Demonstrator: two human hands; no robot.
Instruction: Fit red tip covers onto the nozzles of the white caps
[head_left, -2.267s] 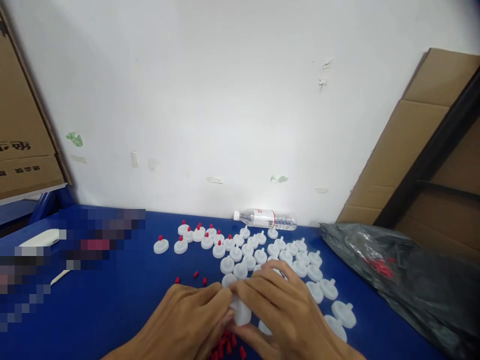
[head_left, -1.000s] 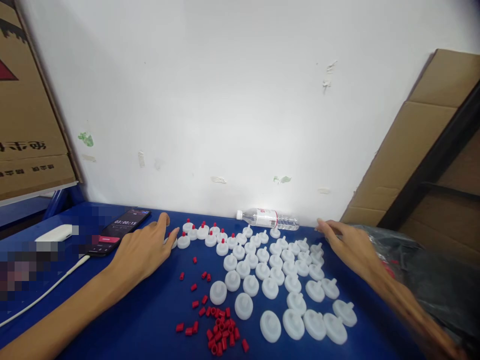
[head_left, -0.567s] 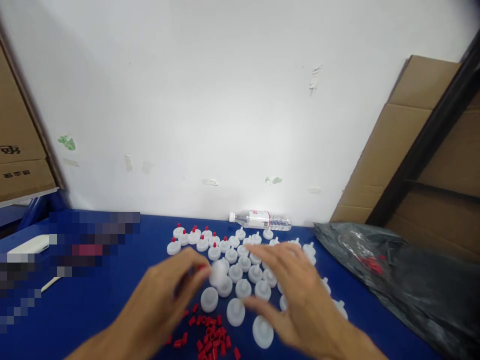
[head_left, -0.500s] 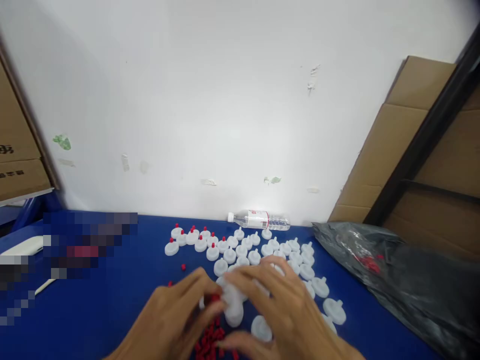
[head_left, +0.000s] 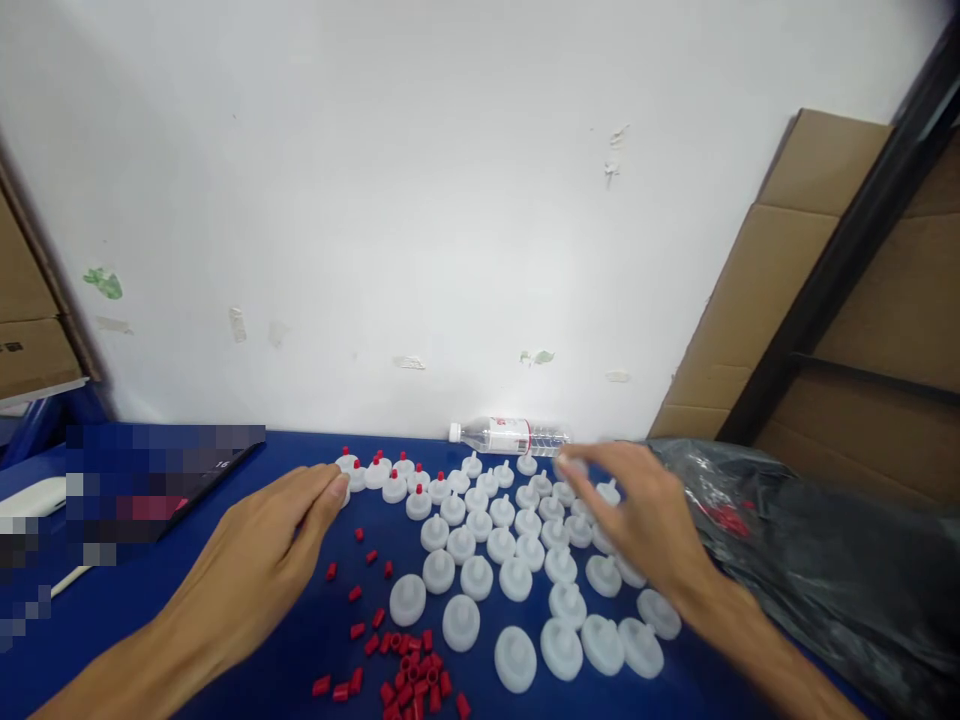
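Observation:
My left hand (head_left: 277,545) reaches to the left end of the rows, fingers pressed together. A white round cap with a spout (head_left: 346,498) shows at its fingertips, mostly hidden by them. My right hand (head_left: 649,515), slightly blurred, pinches a pale cap (head_left: 574,466) between thumb and forefinger, over the far right of the group. Between the hands stand many white spouted caps (head_left: 501,545), their spouts bare. Several at the back left carry small red tips on their spouts (head_left: 394,486). Loose red tips (head_left: 411,672) lie piled at the front, with some scattered towards my left hand.
A clear plastic bottle (head_left: 510,437) lies along the white wall. On the right is a black plastic bag (head_left: 795,560) with red pieces in clear wrap, beside cardboard (head_left: 757,290). A dark, blurred-out device (head_left: 202,480) and a white object (head_left: 34,502) are at the left.
My hands have parted from the middle, where they were together at a white cap and a red tip. The left went left and away from me, the right to the far right.

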